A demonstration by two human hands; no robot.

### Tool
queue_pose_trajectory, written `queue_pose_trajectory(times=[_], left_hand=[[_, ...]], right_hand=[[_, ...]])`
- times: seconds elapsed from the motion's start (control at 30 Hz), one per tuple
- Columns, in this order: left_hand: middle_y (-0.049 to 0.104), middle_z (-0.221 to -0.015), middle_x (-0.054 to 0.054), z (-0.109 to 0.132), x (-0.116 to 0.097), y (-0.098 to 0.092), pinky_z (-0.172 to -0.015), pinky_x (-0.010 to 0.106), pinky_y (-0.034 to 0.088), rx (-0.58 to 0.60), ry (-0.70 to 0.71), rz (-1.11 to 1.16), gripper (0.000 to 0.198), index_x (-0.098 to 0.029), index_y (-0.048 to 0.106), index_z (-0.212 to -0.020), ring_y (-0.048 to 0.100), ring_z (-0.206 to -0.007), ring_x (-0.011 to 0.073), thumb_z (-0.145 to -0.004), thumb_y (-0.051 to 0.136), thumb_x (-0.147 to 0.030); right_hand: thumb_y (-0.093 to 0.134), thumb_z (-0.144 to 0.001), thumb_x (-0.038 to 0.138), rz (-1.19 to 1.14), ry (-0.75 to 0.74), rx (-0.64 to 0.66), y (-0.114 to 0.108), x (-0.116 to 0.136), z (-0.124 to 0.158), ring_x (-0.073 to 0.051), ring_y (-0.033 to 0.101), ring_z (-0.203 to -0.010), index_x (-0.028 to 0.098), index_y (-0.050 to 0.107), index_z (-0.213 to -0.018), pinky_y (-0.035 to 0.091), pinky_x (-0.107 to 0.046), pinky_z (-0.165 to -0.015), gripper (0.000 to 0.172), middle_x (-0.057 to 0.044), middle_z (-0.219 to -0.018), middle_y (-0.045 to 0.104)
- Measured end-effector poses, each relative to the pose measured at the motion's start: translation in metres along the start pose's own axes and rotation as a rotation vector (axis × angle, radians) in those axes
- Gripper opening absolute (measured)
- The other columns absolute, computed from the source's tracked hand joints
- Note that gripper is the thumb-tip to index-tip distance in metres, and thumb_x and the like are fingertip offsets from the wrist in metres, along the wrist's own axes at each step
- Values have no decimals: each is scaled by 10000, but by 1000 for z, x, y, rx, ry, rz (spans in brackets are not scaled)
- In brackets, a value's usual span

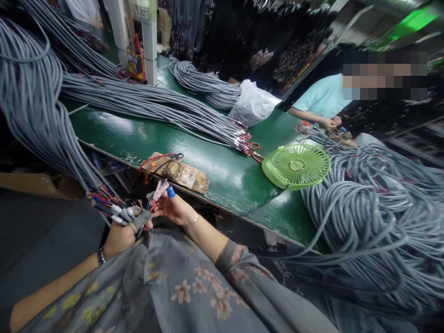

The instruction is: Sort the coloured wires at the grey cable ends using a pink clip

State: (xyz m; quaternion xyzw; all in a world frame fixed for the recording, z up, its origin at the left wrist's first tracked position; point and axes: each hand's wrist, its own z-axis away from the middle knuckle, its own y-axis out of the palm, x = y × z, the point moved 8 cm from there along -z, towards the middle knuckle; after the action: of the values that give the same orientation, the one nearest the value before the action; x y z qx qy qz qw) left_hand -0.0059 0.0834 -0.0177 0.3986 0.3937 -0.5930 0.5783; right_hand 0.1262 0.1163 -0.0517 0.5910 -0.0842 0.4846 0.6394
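Observation:
My left hand (125, 231) is closed around the stripped end of a grey cable (120, 215), with coloured inner wires fanning out of it. That cable belongs to a thick hanging bundle of grey cables (31, 101) at the left. My right hand (171, 207) is pinched on a small pink tool (158, 189) at the wire tips, and a blue cap covers one fingertip (171, 191). Both hands meet just below the near edge of the green table (211, 166).
A taped cardboard block with red and black leads (178, 172) lies on the table edge. A green fan (296, 165) sits to the right. More grey cable bundles (374, 217) lie right and across the table (156, 108). Another person (322, 99) works opposite, beside a white bag (251, 104).

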Motion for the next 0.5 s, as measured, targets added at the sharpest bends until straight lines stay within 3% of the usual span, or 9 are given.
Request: queue_pose_trajectory(times=[0.13,0.23,0.4,0.5], left_hand=[[744,-577,53,3,-9,5,-591,295,571,91,34,-77,319,-200,765,-561,687,-568,210,-622,897,-483],[752,-585,52,1,-12,7,-630,317,586,134,69,-107,277,-213,784,-575,693,-587,227,-619,898,-461],[759,-574,67,-1,-10,18,-624,339,562,259,83,-211,287,-229,762,-511,676,-579,247,-575,887,-479],[716,-527,65,-3,-8,15,-613,339,527,219,83,-203,357,-230,707,-464,649,-570,242,-547,880,-531]], right_hand=[[1011,-476,618,108,-44,-20,-3,-4,15,-110,576,-631,168,697,-809,508,-251,-631,642,3,-754,695],[1019,-496,545,182,-121,-97,-3,-1,21,-93,551,-591,174,685,-741,464,-241,-620,556,29,-683,666],[986,-541,555,269,-137,-36,8,1,19,-112,573,-590,177,673,-706,475,-274,-648,519,27,-642,658],[980,-551,549,295,-151,-61,8,5,20,-110,562,-588,180,661,-693,467,-272,-643,508,31,-636,645]])
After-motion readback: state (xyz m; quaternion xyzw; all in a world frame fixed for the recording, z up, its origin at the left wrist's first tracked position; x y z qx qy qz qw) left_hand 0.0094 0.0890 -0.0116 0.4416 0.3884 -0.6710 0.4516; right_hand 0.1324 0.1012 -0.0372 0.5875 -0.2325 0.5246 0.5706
